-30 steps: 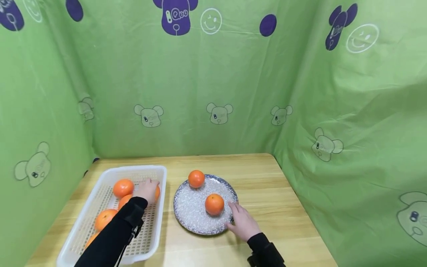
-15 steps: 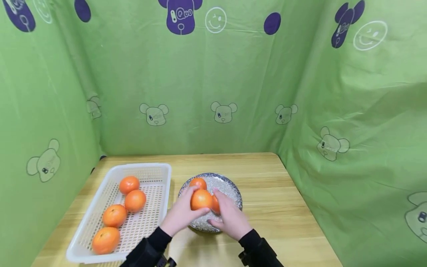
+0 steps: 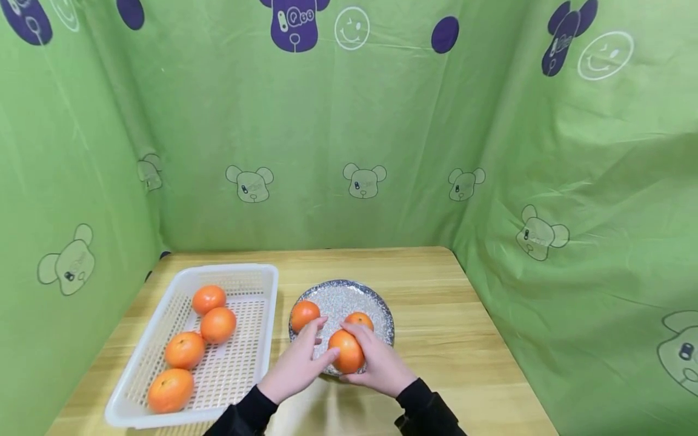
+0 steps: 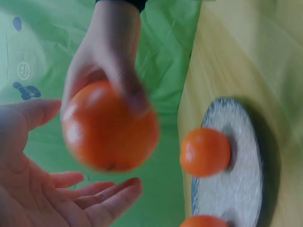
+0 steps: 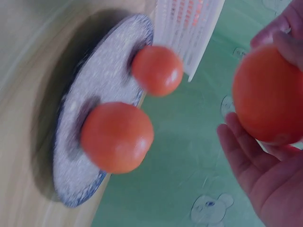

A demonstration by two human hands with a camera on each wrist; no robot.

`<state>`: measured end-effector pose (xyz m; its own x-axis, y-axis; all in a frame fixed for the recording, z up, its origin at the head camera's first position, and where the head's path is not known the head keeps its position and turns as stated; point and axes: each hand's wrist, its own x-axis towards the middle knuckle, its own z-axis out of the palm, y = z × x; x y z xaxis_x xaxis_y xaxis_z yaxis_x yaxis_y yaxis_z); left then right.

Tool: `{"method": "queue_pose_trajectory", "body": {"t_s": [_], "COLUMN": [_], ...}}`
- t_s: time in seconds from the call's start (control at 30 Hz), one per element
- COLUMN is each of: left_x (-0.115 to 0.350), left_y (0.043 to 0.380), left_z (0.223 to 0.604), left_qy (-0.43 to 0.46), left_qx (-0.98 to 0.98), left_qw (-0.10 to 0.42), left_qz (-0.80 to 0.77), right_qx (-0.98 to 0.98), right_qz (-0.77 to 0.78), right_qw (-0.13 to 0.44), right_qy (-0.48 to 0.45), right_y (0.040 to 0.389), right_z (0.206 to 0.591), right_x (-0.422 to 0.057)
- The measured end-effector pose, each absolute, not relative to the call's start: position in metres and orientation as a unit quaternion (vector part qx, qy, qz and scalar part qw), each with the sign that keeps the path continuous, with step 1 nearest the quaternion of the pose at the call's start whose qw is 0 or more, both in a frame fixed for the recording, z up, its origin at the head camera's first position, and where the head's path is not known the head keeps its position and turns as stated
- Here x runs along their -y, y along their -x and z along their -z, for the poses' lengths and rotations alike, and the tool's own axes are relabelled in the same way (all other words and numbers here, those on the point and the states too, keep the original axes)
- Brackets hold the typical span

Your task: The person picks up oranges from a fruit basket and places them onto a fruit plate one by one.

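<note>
My right hand (image 3: 384, 366) holds an orange (image 3: 346, 351) above the front of a round speckled plate (image 3: 340, 293) with a dark rim. In the left wrist view, the fingers of that hand curl over the fruit (image 4: 111, 127). Close to its other side is my left hand (image 3: 294, 368), its fingers extended and spread, holding nothing. Two more oranges sit on the plate: one (image 3: 304, 315) at the left edge, another (image 3: 360, 319) behind the held one. The right wrist view shows both plate oranges (image 5: 117, 137) below the hands, apart from them.
A white perforated plastic basket (image 3: 272, 327) stands left of the plate with several oranges (image 3: 185, 350) inside. Both rest on a wooden table (image 3: 436, 339). Green printed cloth (image 3: 305, 224) hangs behind and along both sides.
My left hand took an orange out of the basket and brought it over the plate. The right hand now has that orange, while the left has let go. The left plate orange shifted leftward and nearer.
</note>
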<state>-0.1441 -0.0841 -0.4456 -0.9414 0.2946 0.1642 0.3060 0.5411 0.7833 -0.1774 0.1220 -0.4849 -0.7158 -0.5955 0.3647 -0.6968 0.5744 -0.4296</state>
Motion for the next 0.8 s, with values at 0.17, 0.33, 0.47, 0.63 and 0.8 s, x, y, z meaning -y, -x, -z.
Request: {"method": "queue_pose_trajectory", "body": {"t_s": [0.17,0.33,0.47,0.63,0.8], "left_x": [0.104,0.116,0.118,0.116,0.113], "left_y": [0.146,0.145,0.143,0.14,0.138], "left_z": [0.443,0.445,0.45,0.454,0.456], "left_qy": [0.144,0.129,0.137,0.153,0.158], "left_qx": [0.893,0.904,0.905,0.904,0.907], "left_qw": [0.018,0.016,0.002,-0.02,-0.017], "left_qz": [0.426,0.408,0.402,0.4,0.389], "right_qx": [0.912,0.948,0.966,0.975,0.979], "right_qz": [-0.282,-0.244,-0.215,-0.201,-0.185], "right_qw": [0.004,-0.033,-0.02,0.004,0.034], "right_qy": [-0.296,-0.203,-0.142,-0.095,-0.083], "right_y": [0.192,0.22,0.248,0.28,0.298], "right_z": [0.493,0.498,0.502,0.518,0.543], "right_x": [-0.148,-0.173,-0.179,-0.171,-0.161]}}
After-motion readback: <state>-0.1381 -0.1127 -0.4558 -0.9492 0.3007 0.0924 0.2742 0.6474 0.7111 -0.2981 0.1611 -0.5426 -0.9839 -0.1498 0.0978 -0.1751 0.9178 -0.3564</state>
